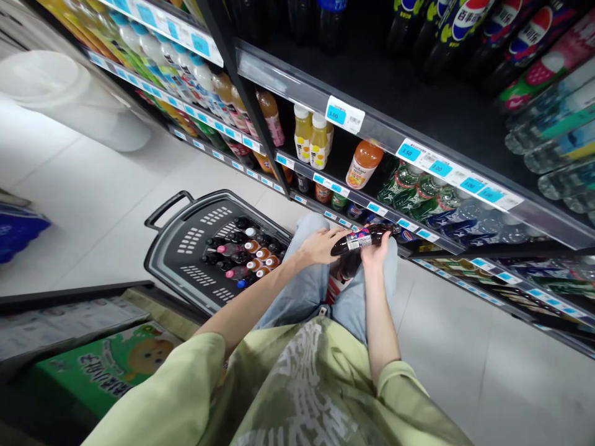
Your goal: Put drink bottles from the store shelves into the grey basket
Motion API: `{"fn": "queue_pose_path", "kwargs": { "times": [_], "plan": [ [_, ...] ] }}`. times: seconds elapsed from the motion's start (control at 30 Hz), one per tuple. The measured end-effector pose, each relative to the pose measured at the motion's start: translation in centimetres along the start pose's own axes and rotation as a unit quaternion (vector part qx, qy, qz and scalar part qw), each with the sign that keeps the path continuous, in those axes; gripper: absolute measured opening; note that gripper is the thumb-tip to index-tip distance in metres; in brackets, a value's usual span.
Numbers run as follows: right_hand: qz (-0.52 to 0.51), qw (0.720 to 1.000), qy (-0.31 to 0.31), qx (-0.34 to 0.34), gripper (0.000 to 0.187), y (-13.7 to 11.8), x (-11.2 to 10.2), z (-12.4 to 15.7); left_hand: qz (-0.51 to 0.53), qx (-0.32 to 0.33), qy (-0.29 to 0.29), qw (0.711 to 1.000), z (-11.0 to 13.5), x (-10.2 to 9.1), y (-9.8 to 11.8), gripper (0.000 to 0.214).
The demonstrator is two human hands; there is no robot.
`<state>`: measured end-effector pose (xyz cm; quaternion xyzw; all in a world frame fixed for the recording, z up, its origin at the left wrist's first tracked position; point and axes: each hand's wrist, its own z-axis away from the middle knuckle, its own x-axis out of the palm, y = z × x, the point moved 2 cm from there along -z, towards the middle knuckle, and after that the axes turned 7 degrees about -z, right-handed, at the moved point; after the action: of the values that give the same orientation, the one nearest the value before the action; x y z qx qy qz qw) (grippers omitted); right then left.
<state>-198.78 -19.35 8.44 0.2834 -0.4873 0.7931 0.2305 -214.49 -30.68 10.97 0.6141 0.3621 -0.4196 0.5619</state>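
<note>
In front of my knees a dark cola bottle (360, 240) lies tilted sideways between my two hands, its label facing up. My left hand (320, 245) has hold of its base end. My right hand (375, 249) grips the bottle near its cap end from below. A second dark shape (349, 265), perhaps another bottle, shows just beneath it, partly hidden. On the floor to the left stands a grey and black shopping basket (186, 248) with a raised handle. Inside are several upright bottles, some with white caps and orange drink (263, 254), others dark with pink or black caps.
Drink shelves with price tags (344, 114) run along the front and right, holding juice bottles (364, 164), green bottles (421, 186) and cola bottles (469, 25). A white bin (69, 93) stands at the far left. Behind the basket, a green carton (106, 365) sits at lower left.
</note>
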Motion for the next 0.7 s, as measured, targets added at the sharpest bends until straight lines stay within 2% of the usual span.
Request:
{"fn": "queue_pose_path", "kwargs": {
  "times": [0.13, 0.23, 0.37, 0.57, 0.7],
  "plan": [
    [0.004, 1.0, 0.013, 0.013, 0.038, -0.2, 0.0, 0.1, 0.004, 0.002, -0.011, 1.0, 0.1, -0.2, 0.1, 0.076],
    [-0.042, 0.999, -0.021, 0.015, 0.041, -0.6, 0.4, 0.7, 0.029, -0.013, -0.016, 0.999, 0.2, -0.6, 0.1, 0.08],
    [-0.077, 0.995, -0.058, 0.014, 0.035, -1.1, 0.6, 1.1, 0.059, -0.01, -0.016, 0.998, 0.3, -0.9, -0.2, 0.086],
    [-0.046, 0.998, -0.041, -0.013, 0.039, -0.7, -0.2, 0.2, 0.035, 0.003, -0.005, 0.999, 0.1, 0.3, -0.2, 0.087],
    [-0.008, 0.999, -0.015, -0.049, 0.042, -0.3, -1.2, -0.7, 0.002, 0.003, 0.005, 1.0, 0.0, 0.7, -0.2, 0.08]
  ]
}}
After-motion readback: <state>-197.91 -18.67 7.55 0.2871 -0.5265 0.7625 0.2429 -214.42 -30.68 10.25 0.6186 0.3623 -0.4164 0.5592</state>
